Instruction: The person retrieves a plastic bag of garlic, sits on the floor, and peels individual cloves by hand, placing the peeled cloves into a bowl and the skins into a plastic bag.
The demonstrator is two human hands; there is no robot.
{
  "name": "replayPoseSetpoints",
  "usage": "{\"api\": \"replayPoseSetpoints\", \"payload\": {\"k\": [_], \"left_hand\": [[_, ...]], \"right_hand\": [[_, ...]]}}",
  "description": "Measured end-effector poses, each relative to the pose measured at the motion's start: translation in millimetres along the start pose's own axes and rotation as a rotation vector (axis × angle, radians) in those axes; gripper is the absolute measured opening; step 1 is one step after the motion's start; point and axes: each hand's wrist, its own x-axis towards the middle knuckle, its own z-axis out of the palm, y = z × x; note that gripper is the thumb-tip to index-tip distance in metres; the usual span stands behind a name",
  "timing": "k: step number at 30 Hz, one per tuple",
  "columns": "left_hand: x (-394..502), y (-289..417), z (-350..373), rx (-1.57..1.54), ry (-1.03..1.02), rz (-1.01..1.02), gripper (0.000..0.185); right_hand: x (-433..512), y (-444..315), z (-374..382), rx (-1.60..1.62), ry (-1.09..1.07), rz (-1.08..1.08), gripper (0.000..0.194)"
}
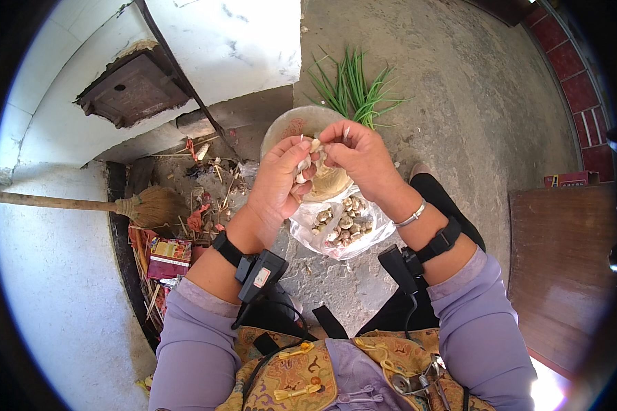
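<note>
Over a pale basin [276, 128], my left hand [275, 177] pinches a peeled-looking garlic clove [315, 145] between thumb and forefinger. More whitish garlic pieces [302, 169] are tucked in its curled fingers. My right hand [365, 159] meets the clove from the other side with thumb and forefinger; a white shred of skin [346, 132] sticks up by its fingers. Pale yellowish contents [331, 181] show inside the basin below. Nearer to me, a thin white plastic bag [303, 231] lies spread on the floor, holding several small brown-and-white bulbs [345, 223].
Green stalks [357, 85] lie beyond the basin. At left are a straw broom [151, 205], litter [211, 190], a red-purple packet [169, 258] and a white stove wall with a metal door [136, 87]. A brown wooden cabinet [560, 257] stands at right.
</note>
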Motion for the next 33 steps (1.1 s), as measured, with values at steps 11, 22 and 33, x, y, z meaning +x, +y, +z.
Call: {"api": "replayPoseSetpoints", "payload": {"k": [11,22,33], "left_hand": [[0.1,1.9,-1.9,-0.033,0.001,0.024,0.010],[-2.3,-0.8,3.3,0.134,-0.002,0.123,0.011],[-3.4,-1.6,4.3,0.151,0.013,0.120,0.009]], "right_hand": [[5.4,6.2,-6.1,-0.261,0.057,-0.140,0.011],[2.9,1.5,-2.9,-0.281,-0.003,-0.160,0.006],[3.4,2.8,-3.2,-0.411,0.009,0.003,0.018]]}}
